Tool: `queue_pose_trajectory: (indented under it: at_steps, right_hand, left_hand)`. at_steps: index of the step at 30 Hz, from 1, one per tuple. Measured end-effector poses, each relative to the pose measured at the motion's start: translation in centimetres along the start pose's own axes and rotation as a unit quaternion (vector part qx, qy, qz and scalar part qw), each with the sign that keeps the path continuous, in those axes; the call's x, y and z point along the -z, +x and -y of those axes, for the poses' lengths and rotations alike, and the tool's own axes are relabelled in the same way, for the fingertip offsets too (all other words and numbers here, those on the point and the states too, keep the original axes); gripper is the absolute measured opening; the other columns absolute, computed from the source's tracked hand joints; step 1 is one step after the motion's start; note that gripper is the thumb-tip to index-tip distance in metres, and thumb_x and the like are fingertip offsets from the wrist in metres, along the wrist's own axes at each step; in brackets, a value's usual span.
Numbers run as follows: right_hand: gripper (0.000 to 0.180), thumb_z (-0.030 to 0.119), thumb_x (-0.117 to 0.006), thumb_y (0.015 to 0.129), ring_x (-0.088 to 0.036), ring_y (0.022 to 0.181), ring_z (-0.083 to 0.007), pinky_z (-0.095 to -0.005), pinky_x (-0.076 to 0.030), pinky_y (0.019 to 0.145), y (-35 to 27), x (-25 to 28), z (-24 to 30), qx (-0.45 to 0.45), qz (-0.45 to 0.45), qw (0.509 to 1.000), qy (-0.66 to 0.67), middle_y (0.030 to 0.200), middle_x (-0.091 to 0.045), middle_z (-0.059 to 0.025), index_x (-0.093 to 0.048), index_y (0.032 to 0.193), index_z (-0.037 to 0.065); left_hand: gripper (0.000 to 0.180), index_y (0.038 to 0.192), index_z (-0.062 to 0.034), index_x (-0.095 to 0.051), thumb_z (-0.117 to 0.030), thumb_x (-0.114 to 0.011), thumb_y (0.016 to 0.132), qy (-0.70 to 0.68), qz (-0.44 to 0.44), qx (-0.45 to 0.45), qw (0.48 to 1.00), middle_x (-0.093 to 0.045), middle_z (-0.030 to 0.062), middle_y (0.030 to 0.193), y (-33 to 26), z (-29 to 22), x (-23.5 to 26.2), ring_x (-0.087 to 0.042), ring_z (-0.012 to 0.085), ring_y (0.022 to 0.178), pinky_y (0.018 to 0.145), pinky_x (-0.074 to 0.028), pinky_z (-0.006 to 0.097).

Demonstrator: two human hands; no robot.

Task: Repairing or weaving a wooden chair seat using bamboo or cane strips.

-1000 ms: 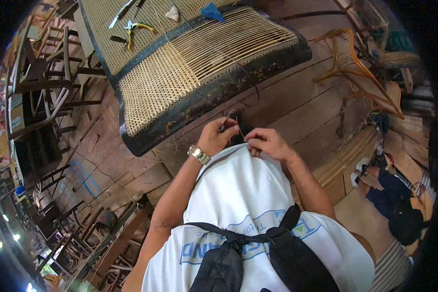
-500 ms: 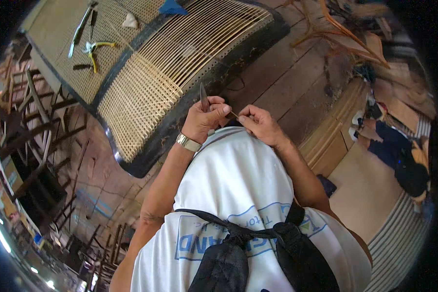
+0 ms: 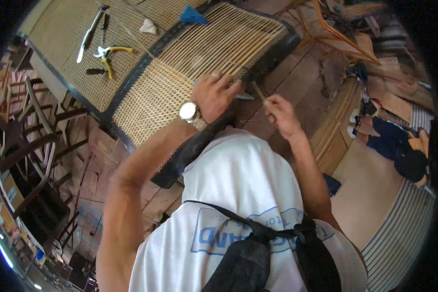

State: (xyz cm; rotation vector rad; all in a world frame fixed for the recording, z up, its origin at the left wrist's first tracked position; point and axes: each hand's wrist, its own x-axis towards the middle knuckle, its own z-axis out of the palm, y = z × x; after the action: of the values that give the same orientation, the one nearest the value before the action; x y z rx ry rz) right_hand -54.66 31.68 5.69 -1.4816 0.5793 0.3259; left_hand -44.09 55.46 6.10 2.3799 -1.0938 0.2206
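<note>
The woven cane panel (image 3: 148, 97) in its black frame (image 3: 166, 174) lies before me. One part is tightly woven; the far right part has parallel strands (image 3: 224, 36) only. My left hand (image 3: 215, 99), with a watch on its wrist, is over the panel's near edge, its fingers closed on a knife. The knife's blade (image 3: 245, 96) sticks out past the fingertips to the right; its handle is hidden. Off the edge to the right, my right hand (image 3: 283, 117) is closed on a thin cane strip (image 3: 259, 91), which points up and left. Both hands are slightly blurred.
Yellow-handled pliers (image 3: 106, 54), a long tool with a pale blade (image 3: 85, 44), a white lump (image 3: 148, 27) and a blue cloth (image 3: 192, 15) lie on the cane. Wooden frames (image 3: 34, 117) stand left, a rattan frame (image 3: 343, 41) far right. A person (image 3: 394, 146) is at right.
My hands have parted: the left moved up onto the panel's edge with the knife, the right moved outward with the strip. The panel appears shifted rightward in view.
</note>
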Motion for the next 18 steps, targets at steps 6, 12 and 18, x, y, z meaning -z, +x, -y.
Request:
queue_pose_trajectory:
  at_steps: [6, 12, 18]
  right_hand:
    - [0.015, 0.019, -0.061, 0.095, -0.046, 0.055, -0.0074, -0.0222, -0.034, 0.046, 3.1, 5.5, -3.5, -0.019, -0.110, 0.983, 0.145, 0.076, -0.054, -0.0012, -0.052, 0.099, 0.008]
    - [0.014, 0.020, -0.059, 0.097, -0.050, 0.061, -0.0095, -0.0241, -0.038, 0.050, 7.7, 6.8, -3.5, 0.005, -0.125, 0.981, 0.147, 0.080, -0.057, -0.0018, -0.053, 0.100, 0.008]
    - [0.015, 0.021, -0.058, 0.098, -0.060, 0.075, -0.0146, -0.0295, -0.045, 0.061, 12.0, 6.8, -4.7, -0.021, -0.009, 0.990, 0.138, 0.091, -0.060, -0.0036, -0.054, 0.105, 0.008]
  left_hand:
    - [0.040, 0.110, -0.0114, -0.065, -0.023, -0.062, 0.072, 0.071, -0.069, -0.246, 0.964, -0.062, 0.0028, 0.109, 1.8, 2.1, 3.8, -0.054, 0.0183, 0.094, 0.073, -0.044, 0.032]
    - [0.040, 0.104, -0.0125, -0.066, -0.029, -0.064, 0.068, 0.090, -0.065, -0.264, 0.958, -0.063, 0.0026, 0.113, 2.4, 2.4, 3.0, -0.055, 0.0179, 0.099, 0.074, -0.044, 0.032]
    - [0.039, 0.099, -0.0107, -0.067, -0.031, -0.061, 0.066, 0.074, -0.062, -0.239, 0.966, -0.064, 0.0036, 0.110, 3.3, 2.4, 1.0, -0.056, 0.0198, 0.101, 0.077, -0.045, 0.033]
